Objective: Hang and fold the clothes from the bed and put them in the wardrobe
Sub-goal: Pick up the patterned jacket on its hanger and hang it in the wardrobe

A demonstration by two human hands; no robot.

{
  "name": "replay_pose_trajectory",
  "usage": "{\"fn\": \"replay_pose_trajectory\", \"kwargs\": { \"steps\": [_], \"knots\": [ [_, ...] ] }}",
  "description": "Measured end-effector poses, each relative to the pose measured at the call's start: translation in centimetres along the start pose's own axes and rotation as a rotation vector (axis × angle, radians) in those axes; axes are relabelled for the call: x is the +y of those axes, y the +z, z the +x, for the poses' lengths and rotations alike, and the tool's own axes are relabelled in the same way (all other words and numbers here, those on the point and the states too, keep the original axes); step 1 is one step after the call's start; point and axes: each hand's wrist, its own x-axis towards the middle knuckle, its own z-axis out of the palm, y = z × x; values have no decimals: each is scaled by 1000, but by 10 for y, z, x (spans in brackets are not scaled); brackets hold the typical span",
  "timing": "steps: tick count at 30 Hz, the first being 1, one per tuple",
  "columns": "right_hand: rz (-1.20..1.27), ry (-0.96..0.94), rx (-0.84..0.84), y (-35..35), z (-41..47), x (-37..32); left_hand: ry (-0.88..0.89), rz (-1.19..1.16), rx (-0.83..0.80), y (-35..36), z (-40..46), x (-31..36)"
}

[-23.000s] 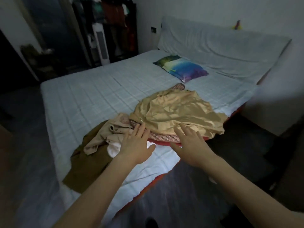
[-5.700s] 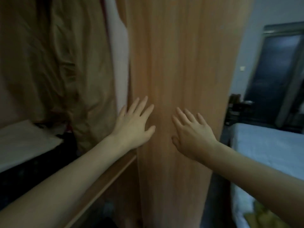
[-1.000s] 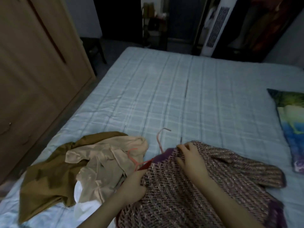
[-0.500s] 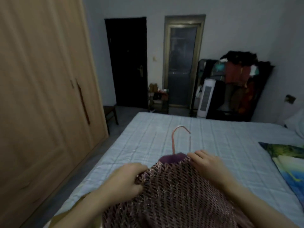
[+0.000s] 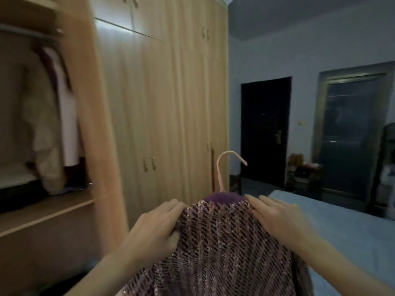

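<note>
Hands first: left hand grips the left shoulder of the patterned top, thumb in front, fingers curled over the shoulder line. Right hand lies over the right shoulder, fingers fairly straight along the top edge; whether the thumb pinches underneath cannot be told. Both hands sit just either side of the purple collar.

Garment is already on the pink hanger, held up in the air between the person and the wardrobe. Hook stands upright above the collar, its open end pointing right, clear of both hands. The body of the top hangs down out of view.

Step in hand, as I read it: carrying the hung top to the open wardrobe section at left, where the rail and hanging clothes show, blurred.

To do it well:
- Keep the shoulders level so the knit does not slide off the hanger.
- Free one hand for the hook's neck before lifting; shoulder grips give poor aim.
- Turn the hook to face the rail, then go up and over beside the hanging clothes.
- Mind the partition edge between the open section and the closed doors.

Bed lies at right, its near corner just behind the right hand.
</note>
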Motion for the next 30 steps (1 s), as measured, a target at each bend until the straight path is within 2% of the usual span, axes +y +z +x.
{"fn": "replay_pose_trajectory", "kwargs": {
  "steps": [4,8,14,18,21,23,25,28,30],
  "knots": [
    [93,-126,95,2,55,-85,-224,24,65,-58,-64,-29],
    [232,-251,96,5,95,-167,-404,134,52,-99,-126,-65],
    [390,-448,38,30,137,-281,-615,92,-172,-144,-199,-105],
    [463,-532,31,44,164,-348,-718,-72,-267,-160,-225,-130],
    [503,-533,-23,69,189,-384,-847,-215,-186,-163,-234,-153],
    [578,-555,-145,94,213,-404,-900,-280,-62,-165,-233,-169],
    [614,-587,-214,107,239,-422,-914,-246,58,-165,-228,-188],
    [576,-586,-188,107,280,-445,-966,-135,192,-158,-214,-224],
    [529,-569,-200,102,304,-463,-1044,-176,264,-152,-204,-251]
  ]
}}
